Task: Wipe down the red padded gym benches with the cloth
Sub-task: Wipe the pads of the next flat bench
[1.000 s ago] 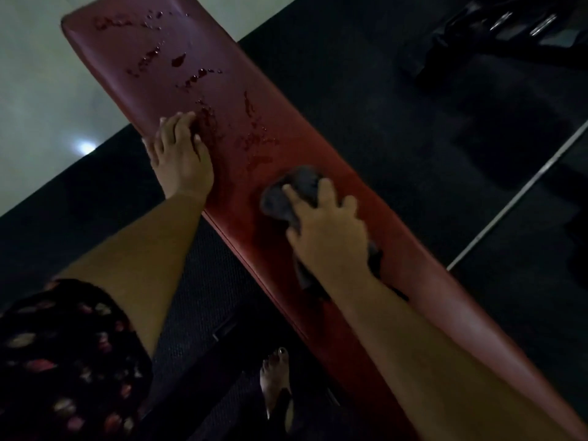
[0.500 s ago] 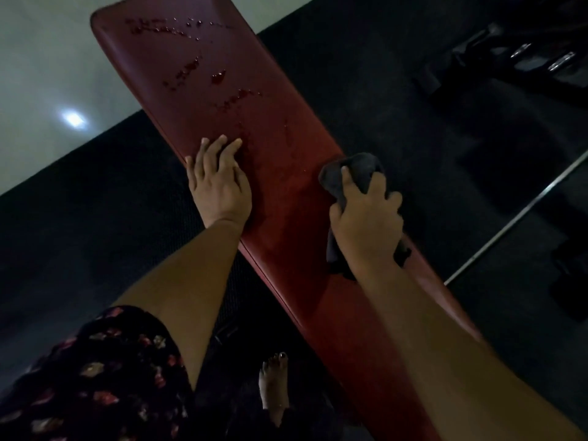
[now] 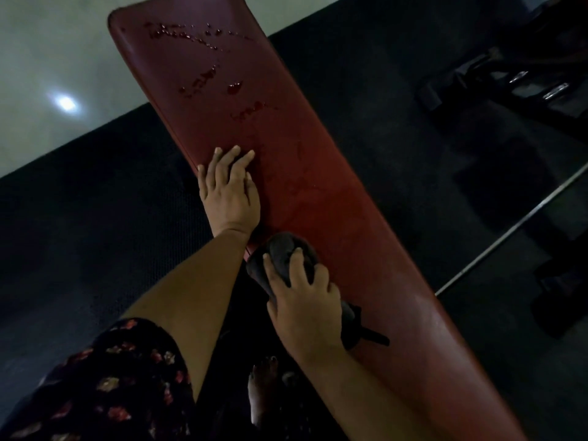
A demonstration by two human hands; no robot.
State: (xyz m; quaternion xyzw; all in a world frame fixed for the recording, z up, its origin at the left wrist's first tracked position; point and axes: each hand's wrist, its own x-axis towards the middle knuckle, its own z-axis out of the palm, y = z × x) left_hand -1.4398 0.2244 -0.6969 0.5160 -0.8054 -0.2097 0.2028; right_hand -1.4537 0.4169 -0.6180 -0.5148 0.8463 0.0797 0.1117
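Bench (image 3: pixel 318 192): red padded, long and narrow, running diagonally from upper left to lower right under me. The pad's surface has a dull sheen along its near stretch.

Droplets (image 3: pixel 203 43): a scatter of wet beads and streaks across the far end of the pad, with one larger bead (image 3: pixel 234 88) lower down. All lie well beyond both my hands.

Left hand (image 3: pixel 229 195): mine, laid flat on the pad at its left edge, fingers straight and slightly fanned toward the far end, palm down. It holds nothing.

Cloth (image 3: pixel 283 249): dark grey and bunched into a wad. It sits on the pad at the left edge, just beside my left wrist. A loose tail of it sticks out from under the heel of my right hand, toward the lower right.

Right hand (image 3: pixel 305 307): mine, on top of the cloth, fingers spread and curved over the wad, gripping it and bearing it down on the pad.

Sleeve (image 3: pixel 105 386): dark fabric with a red and pale floral print, on my left upper arm at lower left.

Foot (image 3: pixel 262 393): bare, dim, on the floor between my forearms.

Floor mat (image 3: pixel 79 233): black and textured, beneath and on both sides of the bench.

Pale floor (image 3: pixel 47 58): smooth, at upper left beyond the mat, carrying one bright spot of reflected light (image 3: pixel 65 103).

Metal bar (image 3: pixel 515 230): thin and silver, lying on the mat to the right, apart from the bench.

Dark equipment (image 3: pixel 525 84): upper right, with small metallic glints, too dim to identify.
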